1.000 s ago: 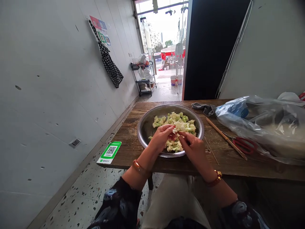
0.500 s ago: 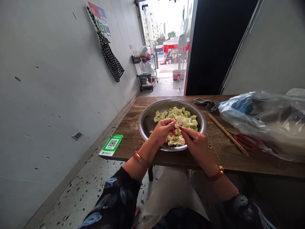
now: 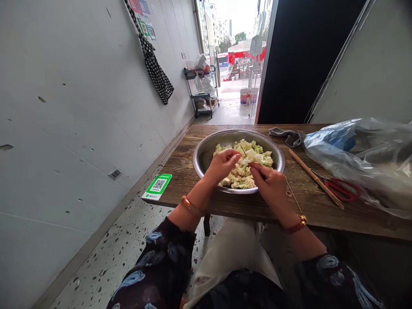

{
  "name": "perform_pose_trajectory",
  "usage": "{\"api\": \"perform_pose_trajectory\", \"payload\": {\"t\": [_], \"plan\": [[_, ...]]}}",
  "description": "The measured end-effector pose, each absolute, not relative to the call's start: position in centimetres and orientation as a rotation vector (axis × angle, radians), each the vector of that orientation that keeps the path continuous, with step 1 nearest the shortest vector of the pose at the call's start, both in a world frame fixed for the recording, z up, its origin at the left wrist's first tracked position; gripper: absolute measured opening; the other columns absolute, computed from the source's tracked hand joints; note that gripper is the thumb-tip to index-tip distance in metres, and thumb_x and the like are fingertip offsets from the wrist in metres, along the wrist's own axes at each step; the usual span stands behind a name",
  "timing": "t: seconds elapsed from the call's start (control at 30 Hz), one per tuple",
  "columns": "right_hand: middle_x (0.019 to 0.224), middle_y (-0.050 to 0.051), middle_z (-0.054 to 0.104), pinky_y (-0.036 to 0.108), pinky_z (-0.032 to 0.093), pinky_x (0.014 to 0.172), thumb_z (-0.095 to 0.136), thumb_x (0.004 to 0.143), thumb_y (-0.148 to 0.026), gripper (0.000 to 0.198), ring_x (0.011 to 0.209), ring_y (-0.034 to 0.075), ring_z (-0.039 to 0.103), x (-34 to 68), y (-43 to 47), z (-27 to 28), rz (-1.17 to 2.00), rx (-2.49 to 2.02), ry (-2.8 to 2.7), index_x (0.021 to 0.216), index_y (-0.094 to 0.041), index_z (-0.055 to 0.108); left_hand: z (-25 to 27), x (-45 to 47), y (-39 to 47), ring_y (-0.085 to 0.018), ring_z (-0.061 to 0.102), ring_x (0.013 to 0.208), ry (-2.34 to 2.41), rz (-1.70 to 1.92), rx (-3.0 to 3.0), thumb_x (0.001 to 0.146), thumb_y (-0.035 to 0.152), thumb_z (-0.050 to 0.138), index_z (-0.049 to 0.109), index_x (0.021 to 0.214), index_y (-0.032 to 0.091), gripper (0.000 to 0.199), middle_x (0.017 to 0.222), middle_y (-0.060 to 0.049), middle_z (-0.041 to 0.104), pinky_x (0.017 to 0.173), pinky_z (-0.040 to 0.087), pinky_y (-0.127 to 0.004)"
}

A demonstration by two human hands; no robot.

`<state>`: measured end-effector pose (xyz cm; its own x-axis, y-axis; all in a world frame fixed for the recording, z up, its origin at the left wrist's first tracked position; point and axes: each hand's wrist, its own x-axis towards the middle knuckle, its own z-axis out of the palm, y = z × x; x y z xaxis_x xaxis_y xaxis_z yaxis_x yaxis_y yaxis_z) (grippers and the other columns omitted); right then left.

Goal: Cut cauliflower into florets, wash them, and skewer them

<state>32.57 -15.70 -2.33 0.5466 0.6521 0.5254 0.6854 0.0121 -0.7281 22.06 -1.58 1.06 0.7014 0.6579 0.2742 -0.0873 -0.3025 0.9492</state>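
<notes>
A wide steel basin (image 3: 280, 165) holds several pale cauliflower florets (image 3: 240, 182) with green stems. Over it, my right hand (image 3: 270, 180) is closed in a pinch on a thin wooden skewer (image 3: 243, 150), whose tip sticks up past a whitish floret (image 3: 252, 156). My left hand (image 3: 222, 165) is beside the skewer, thumb and fingers pinched together. What the left fingertips hold, if anything, is too small to make out.
On the wooden table (image 3: 180, 171) lie a bundle of skewers (image 3: 315, 178), red-handled scissors (image 3: 343, 189), a loose skewer (image 3: 294, 197), a grey cloth (image 3: 288, 136), a large clear plastic bag (image 3: 370, 159) and a green QR-code card (image 3: 157, 186). A wall runs along the left.
My fingertips have drawn slightly apart, the left hand shifting up from the floret near the right fingertips. More of the skewer's tip shows. The whole view has shifted a little.
</notes>
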Motion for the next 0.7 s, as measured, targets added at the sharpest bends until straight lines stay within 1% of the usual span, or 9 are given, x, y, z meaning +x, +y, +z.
{"api": "perform_pose_trajectory", "payload": {"t": [0.07, 0.13, 0.23, 0.37, 0.43, 0.5, 0.57, 0.63, 0.7], "plan": [[0.108, 0.008, 0.077, 0.040, 0.055, 0.088, 0.054, 0.092, -0.036, 0.030, 0.100, 0.026, 0.072, 32.6, -15.6, -2.4, -0.038, -1.687, -1.143, 0.107, -0.021, 0.076, 1.2, 21.2, -0.6, -0.013, 0.048, 0.058, 0.466, 0.729, 2.080, 0.072, 0.023, 0.070, 0.069, 0.067, 0.020, 0.006, 0.060, 0.001, 0.055, 0.057, 0.038, -0.025], [0.108, 0.008, 0.076, 0.041, 0.055, 0.090, 0.054, 0.093, -0.036, 0.030, 0.100, 0.026, 0.072, 32.7, -15.6, -2.5, -0.039, -1.695, -1.142, 0.107, -0.021, 0.075, 1.0, 20.4, 0.3, -0.013, 0.048, 0.059, 0.505, 0.624, 2.324, 0.067, 0.017, 0.069, 0.067, 0.061, 0.021, 0.008, 0.061, 0.001, 0.055, 0.059, 0.038, -0.026], [0.108, 0.007, 0.076, 0.040, 0.055, 0.090, 0.054, 0.093, -0.037, 0.030, 0.099, 0.026, 0.072, 32.8, -15.7, -2.7, -0.049, -1.698, -1.144, 0.107, -0.022, 0.075, 0.5, 19.5, 1.2, -0.014, 0.051, 0.062, 0.541, 0.355, 2.511, 0.065, 0.016, 0.066, 0.070, 0.068, 0.021, 0.007, 0.067, 0.000, 0.057, 0.061, 0.040, -0.026], [0.109, 0.006, 0.076, 0.038, 0.055, 0.089, 0.054, 0.093, -0.035, 0.029, 0.099, 0.025, 0.072, 32.7, -15.7, -2.6, -0.071, -1.693, -1.149, 0.108, -0.023, 0.075, 0.3, 19.6, 1.4, -0.015, 0.056, 0.071, 0.541, -0.022, 2.684, 0.066, 0.020, 0.064, 0.075, 0.083, 0.022, 0.020, 0.083, -0.002, 0.061, 0.067, 0.043, -0.025], [0.110, 0.005, 0.076, 0.038, 0.055, 0.089, 0.054, 0.092, -0.035, 0.029, 0.099, 0.025, 0.072, 32.7, -15.6, -2.6, -0.076, -1.691, -1.148, 0.108, -0.023, 0.075, 0.2, 19.9, 1.3, -0.016, 0.057, 0.074, 0.597, -0.120, 2.753, 0.067, 0.017, 0.062, 0.075, 0.079, 0.023, 0.018, 0.086, -0.003, 0.063, 0.067, 0.042, -0.026], [0.109, 0.006, 0.076, 0.037, 0.055, 0.088, 0.054, 0.092, -0.036, 0.029, 0.099, 0.025, 0.072, 32.7, -15.5, -2.6, -0.079, -1.692, -1.151, 0.107, -0.024, 0.076, 0.1, 20.2, 1.4, -0.016, 0.058, 0.075, 0.641, -0.127, 2.794, 0.068, 0.014, 0.058, 0.072, 0.069, 0.022, 0.016, 0.084, -0.003, 0.063, 0.065, 0.039, -0.026], [0.108, 0.006, 0.076, 0.037, 0.055, 0.087, 0.054, 0.092, -0.036, 0.029, 0.099, 0.025, 0.072, 32.6, -15.5, -2.6, -0.079, -1.693, -1.150, 0.105, -0.024, 0.076, 0.0, 20.1, 1.7, -0.016, 0.057, 0.073, 0.596, -0.030, 2.777, 0.069, 0.012, 0.057, 0.068, 0.062, 0.020, 0.015, 0.082, -0.003, 0.063, 0.064, 0.039, -0.026], [0.108, 0.006, 0.077, 0.037, 0.055, 0.086, 0.053, 0.092, -0.036, 0.029, 0.099, 0.025, 0.072, 32.6, -15.5, -2.6, -0.061, -1.694, -1.136, 0.104, -0.024, 0.077, -0.1, 19.9, 1.9, -0.015, 0.055, 0.071, 0.519, 0.158, 2.645, 0.070, 0.013, 0.057, 0.066, 0.064, 0.018, 0.012, 0.079, -0.003, 0.062, 0.065, 0.039, -0.026], [0.108, 0.006, 0.077, 0.038, 0.054, 0.087, 0.053, 0.091, -0.037, 0.030, 0.099, 0.025, 0.072, 32.5, -15.6, -2.5, -0.024, -1.692, -1.108, 0.105, -0.024, 0.077, 0.2, 19.5, 2.2, -0.013, 0.053, 0.067, 0.494, 0.332, 2.388, 0.072, 0.017, 0.059, 0.065, 0.070, 0.017, 0.006, 0.074, -0.002, 0.060, 0.065, 0.040, -0.026]]}}
